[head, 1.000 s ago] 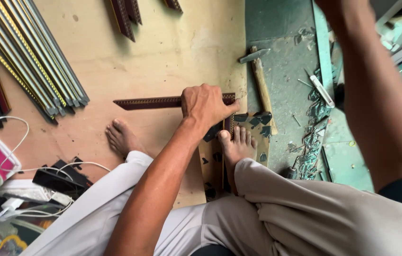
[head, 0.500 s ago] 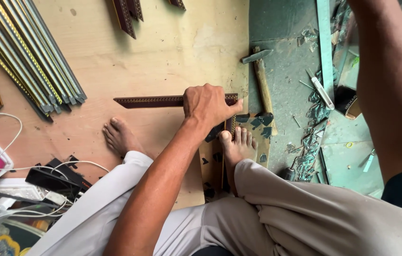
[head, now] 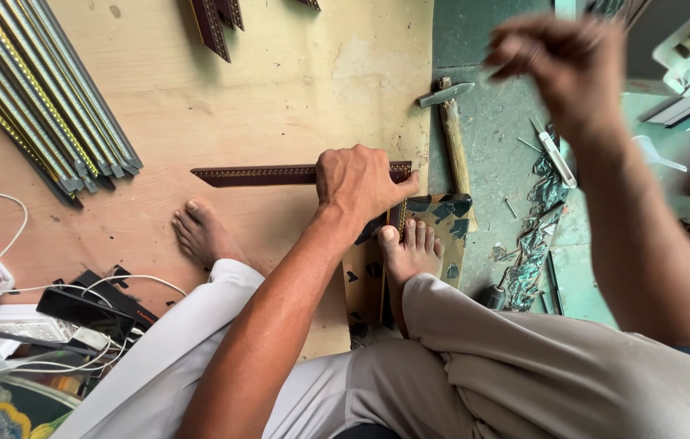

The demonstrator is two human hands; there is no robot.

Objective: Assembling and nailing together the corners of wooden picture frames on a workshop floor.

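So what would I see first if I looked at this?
Probably the left hand, pressing the dark red gold-trimmed wooden frame strip onto the pale plywood board mid-picture. The right hand is a blur high at the upper right. A wooden-handled hammer lies between them.

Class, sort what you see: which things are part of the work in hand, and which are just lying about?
In use: left hand pressing dark moulding strip; raised right hand, blurred; plywood board.
Lying about: hammer, bundle of mouldings, white cables, glass scraps.
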